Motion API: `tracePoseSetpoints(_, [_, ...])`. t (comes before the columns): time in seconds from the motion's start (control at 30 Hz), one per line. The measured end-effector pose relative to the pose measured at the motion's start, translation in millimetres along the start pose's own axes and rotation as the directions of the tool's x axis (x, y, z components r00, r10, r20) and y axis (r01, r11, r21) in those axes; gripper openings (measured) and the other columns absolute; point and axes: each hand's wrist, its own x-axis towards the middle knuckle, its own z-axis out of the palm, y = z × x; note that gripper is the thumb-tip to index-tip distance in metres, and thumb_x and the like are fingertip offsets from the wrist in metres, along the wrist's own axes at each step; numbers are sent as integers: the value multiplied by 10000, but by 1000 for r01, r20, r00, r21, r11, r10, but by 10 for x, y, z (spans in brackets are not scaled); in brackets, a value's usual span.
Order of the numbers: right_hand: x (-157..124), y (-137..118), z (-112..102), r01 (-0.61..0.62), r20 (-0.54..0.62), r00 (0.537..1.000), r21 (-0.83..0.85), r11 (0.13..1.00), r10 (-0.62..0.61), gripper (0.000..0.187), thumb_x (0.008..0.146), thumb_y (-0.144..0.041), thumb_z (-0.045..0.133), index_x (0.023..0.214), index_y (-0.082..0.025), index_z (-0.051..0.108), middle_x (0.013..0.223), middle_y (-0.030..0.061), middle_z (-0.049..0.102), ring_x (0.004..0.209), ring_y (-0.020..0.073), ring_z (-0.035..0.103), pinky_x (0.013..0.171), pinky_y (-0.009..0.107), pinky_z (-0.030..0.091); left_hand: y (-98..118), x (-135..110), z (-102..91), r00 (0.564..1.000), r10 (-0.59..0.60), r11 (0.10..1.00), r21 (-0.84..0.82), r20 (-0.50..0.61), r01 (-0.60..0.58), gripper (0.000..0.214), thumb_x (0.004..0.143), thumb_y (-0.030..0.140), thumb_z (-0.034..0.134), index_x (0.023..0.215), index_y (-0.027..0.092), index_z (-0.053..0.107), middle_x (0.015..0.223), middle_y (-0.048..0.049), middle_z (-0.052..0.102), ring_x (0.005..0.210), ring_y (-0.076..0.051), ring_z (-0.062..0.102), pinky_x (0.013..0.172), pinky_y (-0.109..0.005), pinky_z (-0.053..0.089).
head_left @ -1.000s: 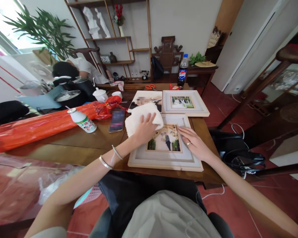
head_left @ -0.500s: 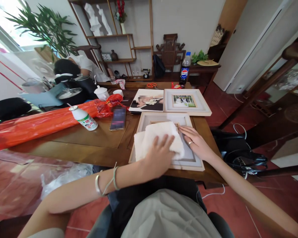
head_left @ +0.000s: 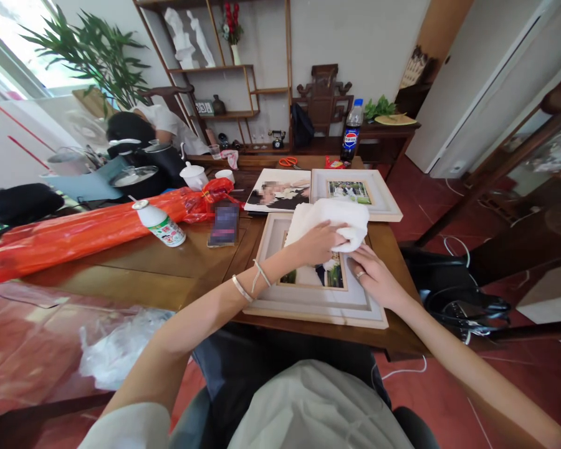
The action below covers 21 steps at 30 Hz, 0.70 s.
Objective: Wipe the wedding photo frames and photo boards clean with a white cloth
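Serving as landmark: one pale wooden picture frame [head_left: 318,317], lying face up on the brown table [head_left: 177,268], a photograph [head_left: 287,277] within its inner border, partly covered. Over its far portion: one white cloth [head_left: 325,215], folded, its upper right part overlapping a second frame in view; contact there cannot be told. On the cloth: the left hand [head_left: 318,242], grip closed on the fabric, forearm crossing above the picture frame's left side. At the picture frame's right inner side: the right hand [head_left: 374,274], ringed, grip slack, fingers stretched out and close together, tips by the cloth's edge. Just beyond the picture frame, to the right: the second frame [head_left: 389,198], likewise pale, holding a smaller photograph. Just beyond, to the left: one unframed print [head_left: 283,193]. Farther beyond: orange-handled scissors [head_left: 287,162] and one dark drink bottle [head_left: 350,134], blue-capped, upright. Left of the picture frame: one phone [head_left: 224,226], screen blurred; farther left, one white bottle [head_left: 160,224] with a green-edged label, tilted in view, before one long red-wrapped roll [head_left: 84,234].
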Motion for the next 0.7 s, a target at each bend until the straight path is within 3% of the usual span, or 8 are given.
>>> tracePoseSetpoints(0.2, [1, -4, 0, 30, -6, 1000, 74, 997, -30, 682, 718, -11, 370, 1330, -282, 506, 1363, 8, 517, 1301, 252, 397, 1090, 556, 316, 5, -420, -90, 976, -209, 974, 107, 63, 201, 401, 735, -13, 419, 1059, 130, 606, 1396, -74, 479, 1345, -223, 358, 1092, -384, 285])
tracePoseSetpoints(0.33, [2, -5, 3, 7, -7, 1000, 98, 995, -7, 691, 708, -7, 375, 1321, -292, 514, 1374, -3, 508, 1309, 243, 393, 1096, 556, 311, -89, -784, -236, 903, -417, 897, 206, 100, 391, 405, 716, -29, 446, 1035, 131, 637, 1381, -129, 490, 1330, -267, 386, 1048, -458, 350])
tracePoseSetpoints(0.43, [1, -5, 6, -3, -11, 1000, 101, 995, 4, 691, 704, -4, 375, 1315, -292, 520, 1371, -6, 511, 1308, 234, 396, 1098, 544, 317, 16, -970, -336, 852, -503, 853, 246, 147, 461, 411, 716, -24, 455, 1044, 130, 650, 1391, -157, 471, 1326, -298, 389, 1025, -495, 373])
tracePoseSetpoints(0.53, [1, -11, 5, -6, -11, 1000, 99, 995, 7, 692, 699, -7, 381, 1313, -293, 523, 1370, -11, 512, 1307, 230, 400, 1104, 534, 315, 414, -1089, -407, 860, -454, 889, 178, 231, 422, 398, 726, 45, 522, 1080, 170, 654, 1431, -153, 418, 1333, -326, 370, 1024, -529, 364])
tracePoseSetpoints(0.6, [1, -17, 1, -9, -10, 1000, 94, 996, 10, 692, 696, -8, 386, 1313, -289, 525, 1370, -6, 513, 1306, 232, 401, 1108, 532, 308, 772, -1143, -434, 909, -315, 948, 44, 274, 316, 392, 729, 99, 564, 1095, 211, 651, 1469, -132, 366, 1357, -324, 327, 1054, -540, 324])
tracePoseSetpoints(0.7, [5, -21, -3, -11, -8, 1000, 91, 996, 12, 693, 702, -2, 380, 1320, -286, 515, 1372, 2, 511, 1306, 231, 400, 1105, 539, 306, 1198, -1160, -423, 957, -158, 982, -65, 245, 178, 250, 758, 170, 578, 978, 212, 689, 1526, -85, 257, 1399, -322, 227, 1097, -537, 258])
